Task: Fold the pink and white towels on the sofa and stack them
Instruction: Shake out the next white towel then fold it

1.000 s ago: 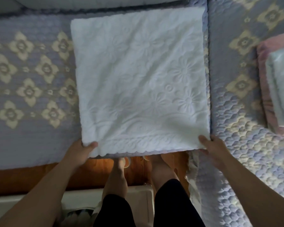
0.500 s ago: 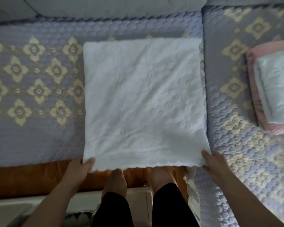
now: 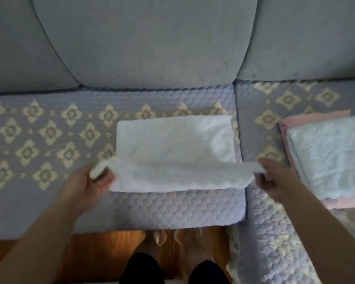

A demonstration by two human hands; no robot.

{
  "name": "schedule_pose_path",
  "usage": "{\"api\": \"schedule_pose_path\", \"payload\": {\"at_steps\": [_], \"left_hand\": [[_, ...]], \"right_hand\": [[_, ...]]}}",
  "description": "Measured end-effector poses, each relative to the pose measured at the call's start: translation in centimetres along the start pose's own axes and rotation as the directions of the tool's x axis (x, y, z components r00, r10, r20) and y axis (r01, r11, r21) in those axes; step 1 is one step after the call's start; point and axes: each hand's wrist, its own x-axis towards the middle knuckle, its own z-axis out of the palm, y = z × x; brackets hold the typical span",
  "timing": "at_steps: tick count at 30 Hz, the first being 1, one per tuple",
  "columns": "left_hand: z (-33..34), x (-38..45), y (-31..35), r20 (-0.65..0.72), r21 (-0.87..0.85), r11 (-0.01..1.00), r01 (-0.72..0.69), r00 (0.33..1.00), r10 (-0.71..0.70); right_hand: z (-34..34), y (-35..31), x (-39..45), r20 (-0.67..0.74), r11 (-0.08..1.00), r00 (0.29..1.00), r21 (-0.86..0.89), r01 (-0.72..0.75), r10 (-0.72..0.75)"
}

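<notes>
Gripping the near corners of the white towel point(image 3: 172, 148), the left hand point(image 3: 84, 185) and right hand point(image 3: 275, 177) each curl around a bunched end, lifting that edge over the rest. This towel, embossed and slightly blurred, lies on the quilted sofa seat point(image 3: 172, 208). Right of it sits a folded stack point(image 3: 326, 158), pale towel on pink.

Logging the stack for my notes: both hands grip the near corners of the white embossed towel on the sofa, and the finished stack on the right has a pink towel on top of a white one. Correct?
Not quite. The head view shows the pale white folded towel on top, the pink folded towel beneath. The rest holds: left hand and right hand grip the white embossed towel.
</notes>
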Motion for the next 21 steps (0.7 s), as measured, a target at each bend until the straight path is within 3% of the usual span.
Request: {"api": "schedule_pose_path", "payload": {"at_steps": [2, 4, 6, 8, 9, 11, 16, 21], "left_hand": [[1.1, 3.4, 2.9, -0.023, -0.133, 0.991, 0.007, 1.0, -0.01], [2.8, 7.6, 4.7, -0.09, -0.063, 0.998, -0.006, 0.996, 0.0], [3.6, 12.7, 4.6, -0.172, 0.303, 0.951, -0.064, 0.978, 0.12], [4.2, 16.5, 3.3, -0.219, 0.69, 0.722, -0.048, 0.938, 0.271], [4.4, 17.7, 2.4, -0.22, 0.777, 0.629, -0.035, 0.92, 0.323], [4.5, 19.8, 0.6, -0.221, 0.762, 0.642, -0.087, 0.897, 0.383], [5.8, 19.5, -0.1, -0.205, 0.645, 0.7, -0.306, 0.814, 0.544], [4.5, 18.2, 0.6, -0.111, 0.695, 0.58, -0.426, 0.733, 0.671]], "right_hand": [[2.6, -3.0, 3.2, 0.027, 0.994, 1.0, 0.111, -0.015, 0.012], [5.5, -4.6, 6.5, 0.038, 0.992, 0.999, 0.122, 0.026, -0.031], [7.7, -4.2, 10.7, -0.039, 0.986, 0.99, -0.111, 0.128, -0.133], [8.4, -2.3, 15.2, -0.084, 0.867, 0.955, -0.447, 0.219, -0.284], [8.3, -1.0, 18.0, -0.045, 0.789, 0.942, -0.56, 0.253, -0.334], [8.9, 0.3, 20.6, -0.015, 0.733, 0.931, -0.621, 0.278, -0.365], [12.2, -0.3, 18.4, -0.175, 0.697, 0.859, -0.671, 0.253, -0.481], [11.7, -1.0, 16.8, -0.228, 0.65, 0.731, -0.666, 0.365, -0.644]]}}
